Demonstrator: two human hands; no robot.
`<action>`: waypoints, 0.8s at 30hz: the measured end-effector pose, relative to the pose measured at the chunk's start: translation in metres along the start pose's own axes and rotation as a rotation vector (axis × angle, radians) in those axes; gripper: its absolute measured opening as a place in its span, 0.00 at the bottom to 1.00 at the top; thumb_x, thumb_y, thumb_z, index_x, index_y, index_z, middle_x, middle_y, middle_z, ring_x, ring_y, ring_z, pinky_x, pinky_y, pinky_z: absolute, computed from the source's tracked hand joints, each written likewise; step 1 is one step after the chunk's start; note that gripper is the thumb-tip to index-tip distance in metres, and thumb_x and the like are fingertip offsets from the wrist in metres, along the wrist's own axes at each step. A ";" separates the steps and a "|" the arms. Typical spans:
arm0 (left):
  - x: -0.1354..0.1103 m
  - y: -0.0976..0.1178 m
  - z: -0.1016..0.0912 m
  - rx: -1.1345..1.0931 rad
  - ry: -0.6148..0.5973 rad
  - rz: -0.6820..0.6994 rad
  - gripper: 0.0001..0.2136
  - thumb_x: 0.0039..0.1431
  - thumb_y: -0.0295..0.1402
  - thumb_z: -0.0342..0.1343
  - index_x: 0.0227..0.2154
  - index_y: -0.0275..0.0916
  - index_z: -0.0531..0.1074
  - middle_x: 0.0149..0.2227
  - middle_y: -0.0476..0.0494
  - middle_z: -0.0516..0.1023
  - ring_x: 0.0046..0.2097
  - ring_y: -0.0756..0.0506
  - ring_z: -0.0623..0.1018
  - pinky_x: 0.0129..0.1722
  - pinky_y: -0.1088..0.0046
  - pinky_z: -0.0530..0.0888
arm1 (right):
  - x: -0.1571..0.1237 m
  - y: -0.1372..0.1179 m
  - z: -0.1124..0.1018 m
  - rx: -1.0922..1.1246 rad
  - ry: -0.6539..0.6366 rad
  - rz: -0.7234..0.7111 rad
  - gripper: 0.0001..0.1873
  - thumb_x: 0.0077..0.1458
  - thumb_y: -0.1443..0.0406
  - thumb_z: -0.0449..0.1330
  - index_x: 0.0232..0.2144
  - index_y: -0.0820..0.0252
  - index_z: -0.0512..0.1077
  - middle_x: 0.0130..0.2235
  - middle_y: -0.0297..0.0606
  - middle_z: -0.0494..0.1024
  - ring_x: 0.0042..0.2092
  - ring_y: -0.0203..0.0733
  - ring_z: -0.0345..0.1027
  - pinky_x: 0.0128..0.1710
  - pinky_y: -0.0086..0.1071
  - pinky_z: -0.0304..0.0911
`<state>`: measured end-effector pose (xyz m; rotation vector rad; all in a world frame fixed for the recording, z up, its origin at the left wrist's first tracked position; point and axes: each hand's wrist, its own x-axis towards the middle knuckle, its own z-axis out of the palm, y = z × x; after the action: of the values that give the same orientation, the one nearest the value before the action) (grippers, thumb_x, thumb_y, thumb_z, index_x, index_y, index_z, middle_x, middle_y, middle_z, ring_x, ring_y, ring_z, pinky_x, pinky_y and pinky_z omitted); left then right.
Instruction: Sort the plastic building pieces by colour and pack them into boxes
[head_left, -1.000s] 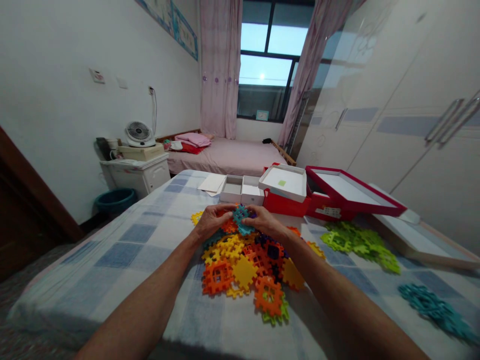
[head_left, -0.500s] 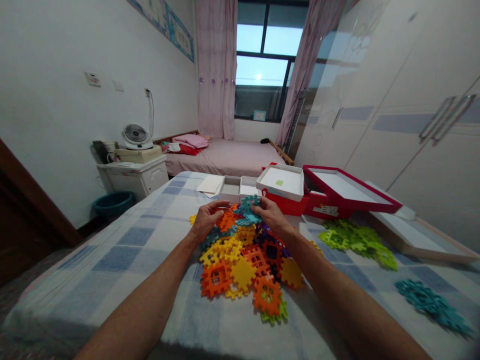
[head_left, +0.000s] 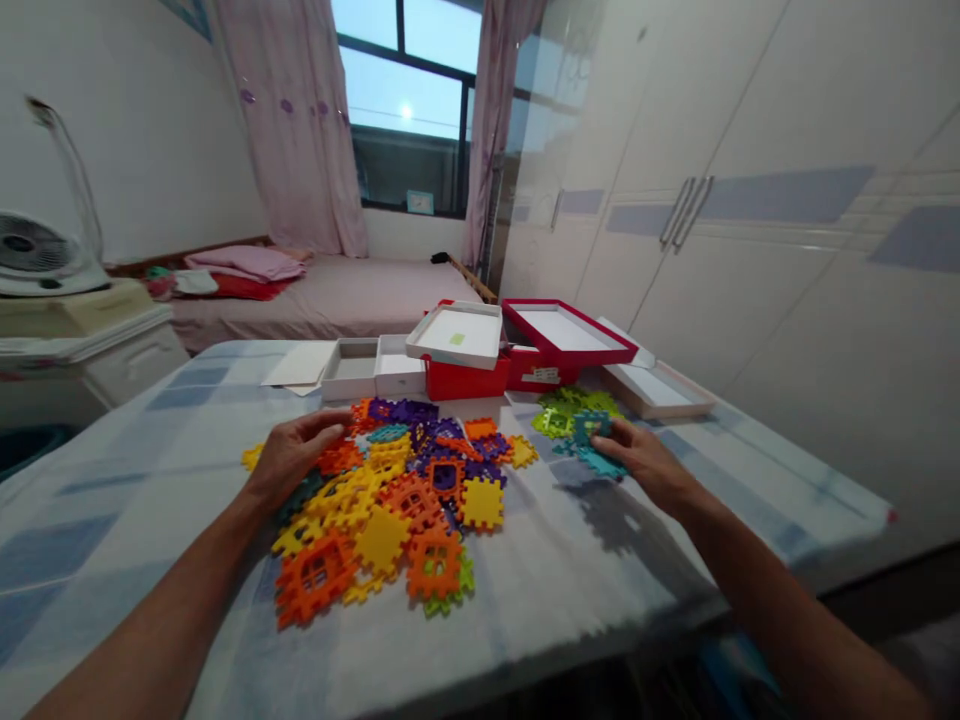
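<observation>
My right hand (head_left: 649, 462) is closed on teal interlocking tiles (head_left: 594, 435), held above the cloth at the right, with their shadow below. My left hand (head_left: 296, 455) rests at the left side of a mixed pile, its fingers stretched over it with the thumb by an orange tile (head_left: 340, 458). Yellow tiles (head_left: 382, 540), orange window-shaped tiles (head_left: 315, 575) and purple tiles (head_left: 405, 411) overlap in that pile. Behind the held tiles lies a heap of lime green tiles (head_left: 559, 400), partly covered from view.
Behind the pile stand white box trays (head_left: 352, 385), a red box (head_left: 465, 380) with a white lid (head_left: 457, 330) on top, and a dark red lid (head_left: 570, 350). A pale tray (head_left: 660, 390) lies right of them. A checked cloth (head_left: 150, 500) covers the table; wardrobe doors (head_left: 787, 250) rise at the right.
My right hand has carried the teal tiles from over the pile to the right, near the lime green heap. My left hand stays by the pile's left side. The view has turned right.
</observation>
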<state>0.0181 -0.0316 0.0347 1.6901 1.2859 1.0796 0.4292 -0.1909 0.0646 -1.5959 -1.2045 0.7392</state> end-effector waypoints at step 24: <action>0.004 -0.008 -0.003 0.131 -0.007 0.021 0.19 0.44 0.48 0.58 0.37 0.43 0.78 0.42 0.46 0.81 0.47 0.37 0.77 0.51 0.63 0.71 | -0.020 0.094 -0.082 -1.229 0.406 -0.230 0.28 0.54 0.47 0.51 0.54 0.50 0.66 0.59 0.43 0.64 0.61 0.58 0.49 0.54 0.57 0.51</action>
<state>0.0130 -0.0261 0.0291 1.8062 1.3632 1.0198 0.5277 -0.2414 0.0038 -2.3169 -1.5749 -0.6303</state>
